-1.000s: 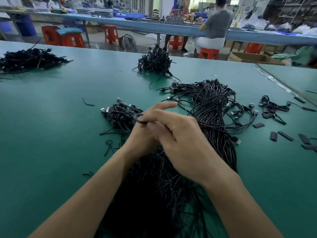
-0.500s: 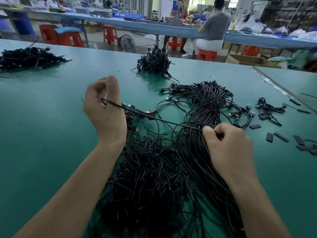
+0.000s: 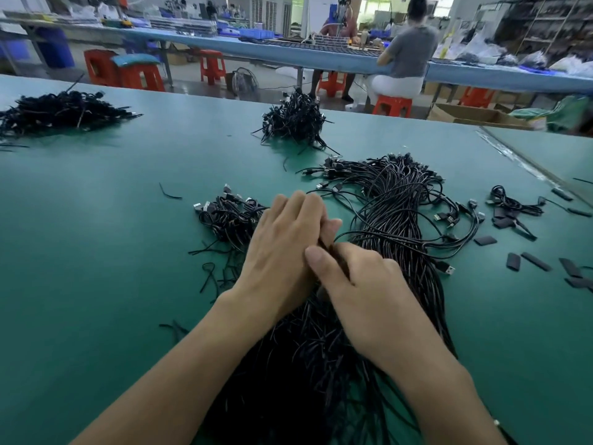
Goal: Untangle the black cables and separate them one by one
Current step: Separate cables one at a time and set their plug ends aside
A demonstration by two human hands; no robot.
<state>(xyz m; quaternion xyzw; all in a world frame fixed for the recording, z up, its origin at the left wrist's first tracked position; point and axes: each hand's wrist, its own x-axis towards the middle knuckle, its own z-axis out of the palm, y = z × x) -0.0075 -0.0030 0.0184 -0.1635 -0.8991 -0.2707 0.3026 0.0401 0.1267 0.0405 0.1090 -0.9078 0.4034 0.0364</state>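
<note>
Over tangle (image 3: 321,364) mid-table (image 3: 96,252), R hand (image 3: 362,284) pinches cable (image 3: 356,233), L hand (image 3: 282,252) grip unclear; edge (image 3: 519,159) well R.

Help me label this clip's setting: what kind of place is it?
Likely a cable assembly workshop: black cables heaped on a green worktable, a seated worker at a blue bench behind.

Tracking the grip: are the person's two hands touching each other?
Touching. Head view shows the right hand laying its thumb against the left hand above the tangled black cables.
</note>
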